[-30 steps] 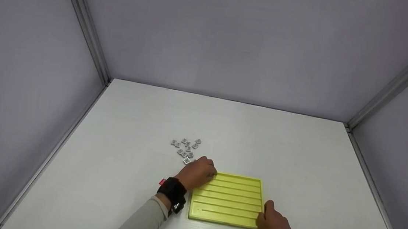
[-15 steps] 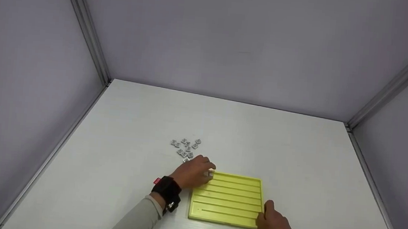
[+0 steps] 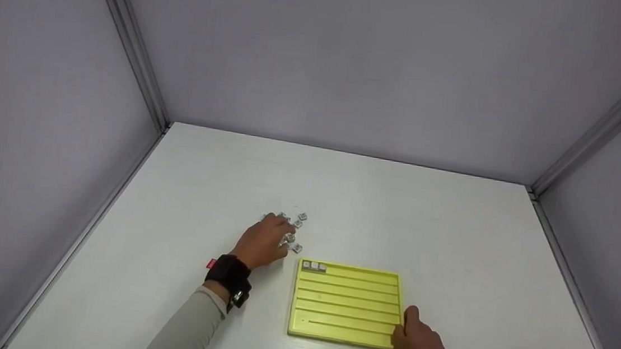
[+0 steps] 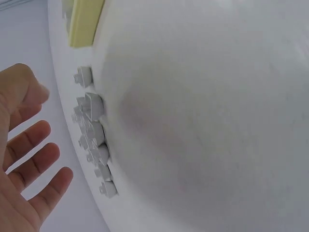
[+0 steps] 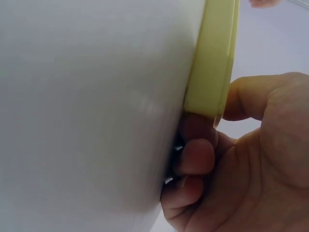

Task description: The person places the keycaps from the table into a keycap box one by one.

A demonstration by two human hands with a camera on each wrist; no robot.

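The fingers of the left hand are spread loose and straight, holding nothing, and hover over a loose heap of small grey square tiles lying on the bench just beyond the far left corner of the yellow tray. In the left wrist view the tiles look like hard moulded plastic, each a little block with a stud or stem on one face, tumbled at odd angles and touching one another. A black wrist strap sits above a pale grey sleeve. The tray is a flat, matte plastic rectangle with raised ribs dividing it into shallow channels; its long axis and the channels run left to right across the bench. Three grey tiles sit side by side at the left end of the tray's farthest channel. The right hand grips the tray's near right corner, thumb on the top face and curled fingers against the rounded edge of the tray. The bench is smooth and white.
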